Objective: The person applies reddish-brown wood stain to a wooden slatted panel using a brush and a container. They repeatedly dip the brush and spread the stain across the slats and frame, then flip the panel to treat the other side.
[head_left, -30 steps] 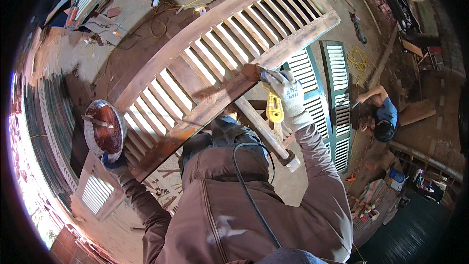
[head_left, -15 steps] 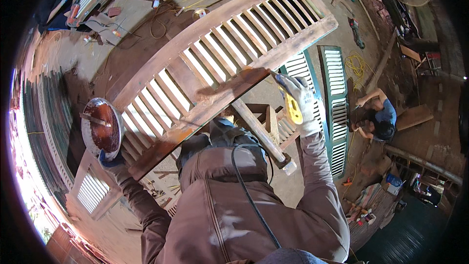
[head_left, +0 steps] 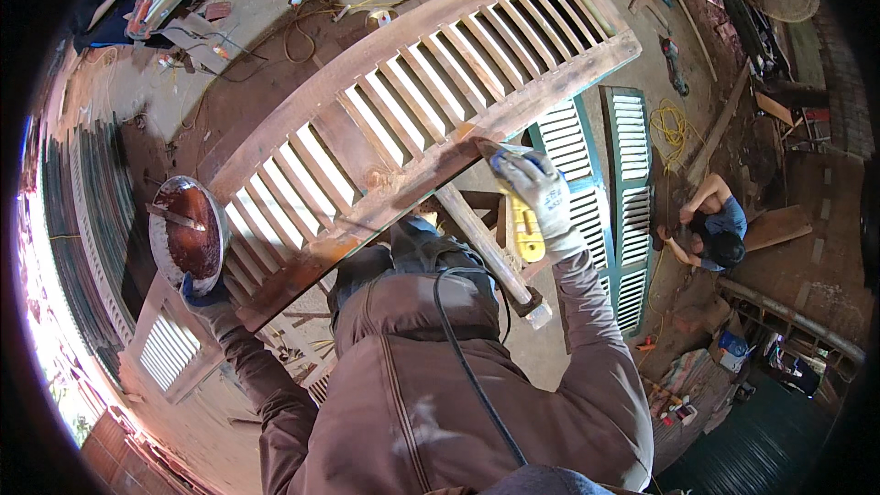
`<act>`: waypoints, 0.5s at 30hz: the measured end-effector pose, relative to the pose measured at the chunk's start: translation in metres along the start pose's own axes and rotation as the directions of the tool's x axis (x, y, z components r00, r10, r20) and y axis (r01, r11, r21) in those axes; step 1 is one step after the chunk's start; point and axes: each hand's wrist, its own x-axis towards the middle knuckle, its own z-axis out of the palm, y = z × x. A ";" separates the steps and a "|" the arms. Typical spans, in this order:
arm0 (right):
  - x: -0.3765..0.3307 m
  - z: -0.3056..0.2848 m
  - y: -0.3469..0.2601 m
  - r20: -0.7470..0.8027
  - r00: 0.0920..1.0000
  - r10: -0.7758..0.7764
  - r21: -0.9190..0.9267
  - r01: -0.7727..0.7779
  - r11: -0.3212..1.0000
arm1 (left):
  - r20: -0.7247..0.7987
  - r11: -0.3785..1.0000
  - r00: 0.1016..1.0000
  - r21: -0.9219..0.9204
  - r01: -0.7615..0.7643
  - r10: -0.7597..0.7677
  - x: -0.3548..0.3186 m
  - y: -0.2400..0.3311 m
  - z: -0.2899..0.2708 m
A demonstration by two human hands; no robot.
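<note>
A slatted wooden shutter [head_left: 367,206] lies slantwise in front of me, its bare brown frame smeared with reddish-brown patches along the near rail. My right hand [head_left: 536,185], in a grey-white glove, is closed around a putty knife with a yellow handle [head_left: 527,234]. The knife's blade [head_left: 489,148] meets the near rail right of the middle. At the shutter's left end, my gloved left hand [head_left: 207,295] grips the lower rim of a metal bowl [head_left: 221,252]. Reddish-brown paste coats the bowl's inside, and a flat strip [head_left: 174,216] lies across it.
A wooden bar [head_left: 486,247] extends beneath the shutter toward me. Green louvred shutters [head_left: 631,206] lie at the right, near a crouching co-worker [head_left: 720,225]. Green panels [head_left: 92,238] stand stacked at the left. Yellow cord [head_left: 674,128] and a power tool [head_left: 674,64] are on the floor.
My right hand and the putty knife have moved left and slightly down along the near rail. The left hand still holds the bowl. The co-worker's arms have shifted.
</note>
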 end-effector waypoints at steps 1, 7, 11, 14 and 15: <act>0.000 0.004 -0.004 0.014 0.999 -0.038 -0.079 0.039 0.996 | -0.017 1.000 1.000 0.000 -0.007 0.007 -0.001 -0.001 0.000; -0.021 -0.012 -0.008 0.119 0.990 -0.071 0.147 0.053 0.988 | -0.006 0.998 0.999 -0.057 0.036 -0.037 0.022 -0.005 -0.034; -0.018 -0.029 0.019 0.059 0.986 0.154 0.177 -0.162 0.971 | -0.018 0.999 0.999 -0.009 0.038 -0.038 0.028 -0.013 -0.037; -0.006 -0.037 0.041 -0.090 0.919 0.383 0.301 -0.341 0.890 | -0.039 0.998 0.998 0.015 0.055 -0.054 0.034 -0.016 -0.044; 0.001 -0.045 0.045 -0.082 0.859 0.506 0.345 -0.451 0.823 | -0.057 0.998 0.996 0.020 0.065 -0.064 0.036 -0.017 -0.049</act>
